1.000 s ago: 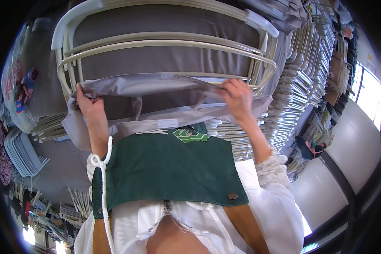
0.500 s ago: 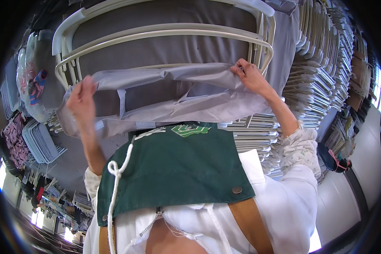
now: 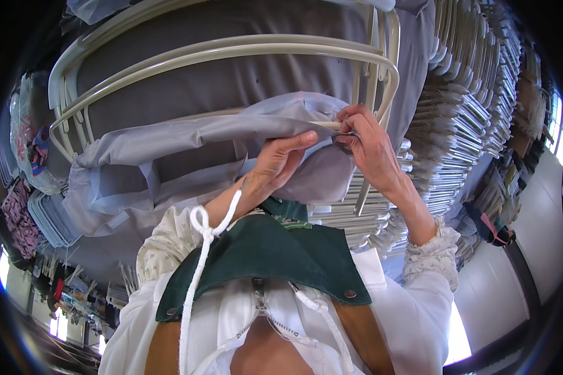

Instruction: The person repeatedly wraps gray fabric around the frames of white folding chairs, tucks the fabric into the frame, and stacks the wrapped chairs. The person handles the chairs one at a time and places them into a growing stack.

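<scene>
Both of my hands, the left hand (image 3: pixel 275 165) and the right hand (image 3: pixel 378 153), are working at one end of a grey cloth cover (image 3: pixel 181 134), which is lying across in front of my chest, just below a bent tube frame (image 3: pixel 231 55). My right hand is pinching the cover's edge beside a cream tube end (image 3: pixel 328 125); my left hand is curving loosely, its thumb lying along the hem, and I cannot tell whether its fingers are gripping. I judge that I am fitting the edge at that tube, and the move is calling for a steady pinch and slack cloth. The cover is looking thin, smooth and creased, sagging open around short cross strips. Glossy, rounded tubes are arching over a darker, rippled grey sheet (image 3: pixel 231 78), while stacked pale frames (image 3: pixel 450 131) are crowding my right side.
</scene>
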{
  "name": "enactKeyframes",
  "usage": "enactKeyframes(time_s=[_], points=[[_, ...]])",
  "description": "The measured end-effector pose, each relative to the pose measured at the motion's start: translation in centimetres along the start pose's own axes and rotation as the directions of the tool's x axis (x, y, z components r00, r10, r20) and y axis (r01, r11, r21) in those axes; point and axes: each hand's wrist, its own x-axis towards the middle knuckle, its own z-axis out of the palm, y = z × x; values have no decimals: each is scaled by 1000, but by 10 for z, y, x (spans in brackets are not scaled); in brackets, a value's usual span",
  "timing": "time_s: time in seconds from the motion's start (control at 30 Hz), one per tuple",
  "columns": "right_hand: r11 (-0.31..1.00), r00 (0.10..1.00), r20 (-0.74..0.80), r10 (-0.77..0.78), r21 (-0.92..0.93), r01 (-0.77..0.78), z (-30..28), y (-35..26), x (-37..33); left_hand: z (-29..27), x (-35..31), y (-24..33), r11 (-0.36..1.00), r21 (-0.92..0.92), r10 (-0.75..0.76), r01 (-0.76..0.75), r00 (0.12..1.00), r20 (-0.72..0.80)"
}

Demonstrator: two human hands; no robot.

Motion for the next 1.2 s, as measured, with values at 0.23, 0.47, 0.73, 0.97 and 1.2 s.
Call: enactKeyframes(time_s=[0.23, 0.47, 0.73, 0.97, 1.2], points=[[976, 969, -141, 203, -54, -212, 1, 17, 29, -1, 22, -3, 997, -58, 46, -56, 988, -150], [840, 967, -254, 5, -523, -141, 8, 26, 30, 21, 43, -2, 995, -43, 65, -95, 886, -459], [564, 899, 130, -417, -739, 369, 35, 58, 24, -8, 8, 10, 985, 165, 5, 45, 956, -293], [693, 914, 47, -403, -637, 338, 38, 64, 21, -122, -179, 280, -872, 485, 351, 62, 770, 533], [921, 981, 182, 64, -390, 13, 19, 50, 46, -205, -204, 366, -956, 283, 157, 72, 945, 288]])
